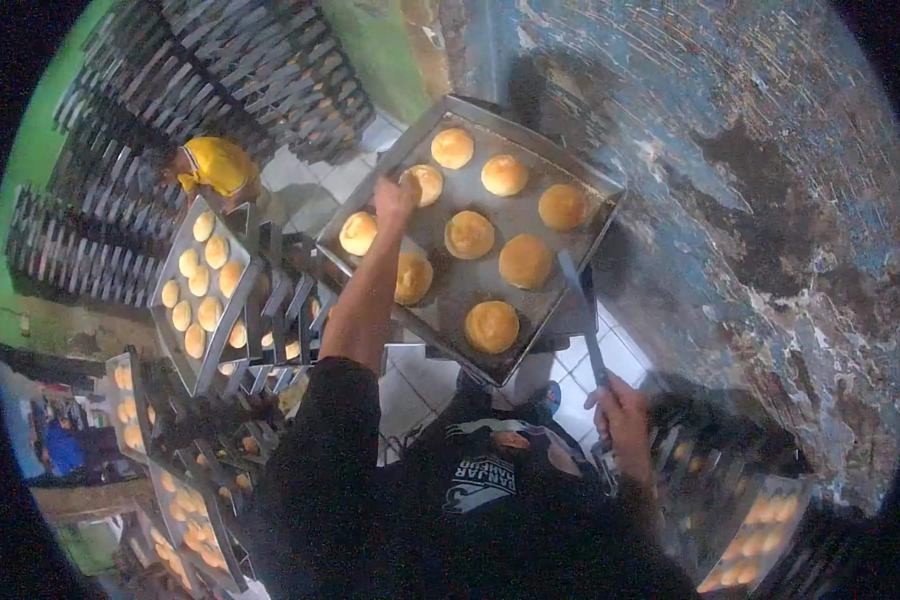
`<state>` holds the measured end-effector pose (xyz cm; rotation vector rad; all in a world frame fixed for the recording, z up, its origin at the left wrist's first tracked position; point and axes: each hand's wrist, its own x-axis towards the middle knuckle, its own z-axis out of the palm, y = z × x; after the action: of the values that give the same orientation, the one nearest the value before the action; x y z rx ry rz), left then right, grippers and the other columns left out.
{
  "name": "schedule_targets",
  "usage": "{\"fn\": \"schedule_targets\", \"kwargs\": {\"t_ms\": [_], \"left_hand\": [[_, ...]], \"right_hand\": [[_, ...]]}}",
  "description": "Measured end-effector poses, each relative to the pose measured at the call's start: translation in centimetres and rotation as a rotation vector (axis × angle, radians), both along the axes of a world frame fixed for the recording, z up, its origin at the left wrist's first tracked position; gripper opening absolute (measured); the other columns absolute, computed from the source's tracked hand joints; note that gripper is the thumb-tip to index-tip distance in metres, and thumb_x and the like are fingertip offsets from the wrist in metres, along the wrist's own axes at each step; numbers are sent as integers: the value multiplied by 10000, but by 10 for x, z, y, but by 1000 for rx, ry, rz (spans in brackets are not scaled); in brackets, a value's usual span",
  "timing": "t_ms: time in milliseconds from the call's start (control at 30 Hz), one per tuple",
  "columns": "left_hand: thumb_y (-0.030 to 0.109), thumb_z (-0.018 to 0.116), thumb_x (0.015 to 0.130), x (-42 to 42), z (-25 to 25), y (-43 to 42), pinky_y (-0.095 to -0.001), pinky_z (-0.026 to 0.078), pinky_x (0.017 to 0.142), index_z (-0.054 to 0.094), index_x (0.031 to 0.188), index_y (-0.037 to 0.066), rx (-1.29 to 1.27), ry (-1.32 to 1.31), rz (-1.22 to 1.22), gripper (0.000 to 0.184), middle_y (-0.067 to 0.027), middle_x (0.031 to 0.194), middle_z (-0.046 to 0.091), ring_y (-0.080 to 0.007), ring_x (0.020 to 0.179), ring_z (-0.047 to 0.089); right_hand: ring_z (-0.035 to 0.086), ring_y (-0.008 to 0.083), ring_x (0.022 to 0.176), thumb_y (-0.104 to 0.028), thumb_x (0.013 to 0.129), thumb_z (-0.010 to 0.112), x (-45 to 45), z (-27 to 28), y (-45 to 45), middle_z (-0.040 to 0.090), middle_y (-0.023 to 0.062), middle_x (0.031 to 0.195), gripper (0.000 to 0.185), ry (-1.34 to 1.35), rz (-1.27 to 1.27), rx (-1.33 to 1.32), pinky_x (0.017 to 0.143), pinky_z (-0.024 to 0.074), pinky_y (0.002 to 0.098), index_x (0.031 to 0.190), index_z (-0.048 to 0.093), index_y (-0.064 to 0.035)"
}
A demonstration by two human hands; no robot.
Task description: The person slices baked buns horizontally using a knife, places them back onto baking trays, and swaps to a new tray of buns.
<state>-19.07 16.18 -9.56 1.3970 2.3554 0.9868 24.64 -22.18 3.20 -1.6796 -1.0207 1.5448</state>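
A square metal baking tray holds several round, golden-brown buns, spaced apart. My left hand reaches over the tray with its fingers curled against the left side of one bun near the tray's upper left edge. Part of that bun is hidden by the fingers. Another bun lies just left of my wrist, and one more is partly behind my forearm. In my right hand is a long, narrow metal spatula, its blade pointing up beside the tray's right side.
To the left, a rack of trays carries more buns. Stacks of dark trays line the upper left, where a person in a yellow shirt bends over. A worn, peeling wall stands at right. Another bun tray sits lower right.
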Motion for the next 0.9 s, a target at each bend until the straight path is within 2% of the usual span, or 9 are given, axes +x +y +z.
{"fn": "schedule_targets", "kwargs": {"t_ms": [167,267,400,500,533,600,633,833,900], "left_hand": [[483,778,820,38,73,-30,-431,512,942,564,1310,-59,-300,-275,-47,762,-276,1202,669,-378,1115,660],[386,855,768,58,69,-43,-423,529,903,537,1330,-67,84,-155,-260,790,-243,1197,676,-338,1078,676],[238,839,812,77,49,-46,-427,552,879,521,1336,-37,135,-489,-171,672,-175,1201,673,-307,1079,673],[352,685,967,91,82,-84,-427,563,912,561,1283,21,256,-1489,-429,474,-123,1185,681,-256,1071,673],[352,685,967,94,81,-89,-427,563,912,561,1283,21,269,-1477,-423,474,-123,1185,681,-256,1071,673],[454,657,970,101,75,-100,-453,531,960,583,1294,71,394,-1858,-352,507,-89,1193,687,-252,1093,662],[551,640,950,113,86,-112,-451,503,991,605,1280,111,407,-1842,-239,551,-54,1193,693,-235,1109,649],[654,622,908,139,114,-155,-378,526,904,664,1216,155,391,-1858,-240,589,-3,1131,723,-202,1020,677],[621,637,914,142,113,-157,-355,558,835,683,1188,159,411,-1876,-286,539,21,1084,744,-175,960,707]], "right_hand": [[447,46,454,-127,1004,529,-16,5,8,597,8,705,220,40,32,74,393,341,224,1126,635,22],[455,48,458,-120,1003,523,-22,8,22,619,29,730,225,74,80,119,390,348,227,1132,627,33],[467,49,470,-112,1012,530,-35,5,42,636,37,790,298,132,101,204,408,373,225,1266,594,30],[488,42,555,-165,1044,545,-48,3,59,645,33,851,374,88,106,449,460,414,211,1389,542,-19],[488,42,555,-165,1044,545,-52,13,62,645,33,851,374,99,117,455,460,414,211,1389,542,-19],[500,47,579,-159,1043,543,-58,29,65,644,24,869,440,190,141,359,468,424,215,1468,496,-56],[640,153,768,-168,1019,572,-57,26,67,701,70,982,453,168,168,300,706,547,307,1446,513,-30],[715,275,969,-163,999,579,-69,10,63,713,213,1115,445,-81,246,633,893,532,382,1408,538,5],[648,191,866,-170,1011,563,-64,15,59,686,126,1011,474,-52,281,635,813,519,329,1453,500,-12]]}}
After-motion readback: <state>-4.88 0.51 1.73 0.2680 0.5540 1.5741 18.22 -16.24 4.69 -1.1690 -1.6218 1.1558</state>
